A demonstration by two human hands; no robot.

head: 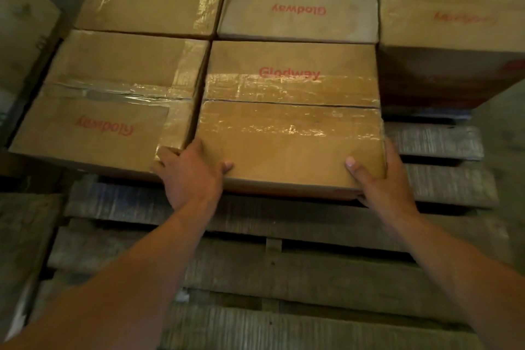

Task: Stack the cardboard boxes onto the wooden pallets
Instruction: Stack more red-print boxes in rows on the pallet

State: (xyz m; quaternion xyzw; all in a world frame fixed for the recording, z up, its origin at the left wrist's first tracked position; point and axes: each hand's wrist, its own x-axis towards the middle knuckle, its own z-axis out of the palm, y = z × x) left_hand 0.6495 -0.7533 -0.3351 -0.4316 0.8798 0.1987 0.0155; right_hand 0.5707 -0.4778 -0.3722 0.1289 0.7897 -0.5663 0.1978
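Observation:
A taped brown cardboard box (289, 122) printed "Glodway" lies on the wooden pallet (284, 264), in the front row of several like boxes. My left hand (190, 176) grips its near left corner, thumb on the top face and fingers in the gap beside the neighbouring box (105, 111). At the near right corner, my right hand (380, 182) holds the box with its thumb on top and its fingers down the right side. Both forearms reach in from the bottom of the view.
Two more boxes (298, 0) sit in the row behind, and a taller box (451, 37) stands at the right. Bare pallet slats (437, 142) show to the right of the held box and in front of it. Another carton side (20, 37) stands at the far left.

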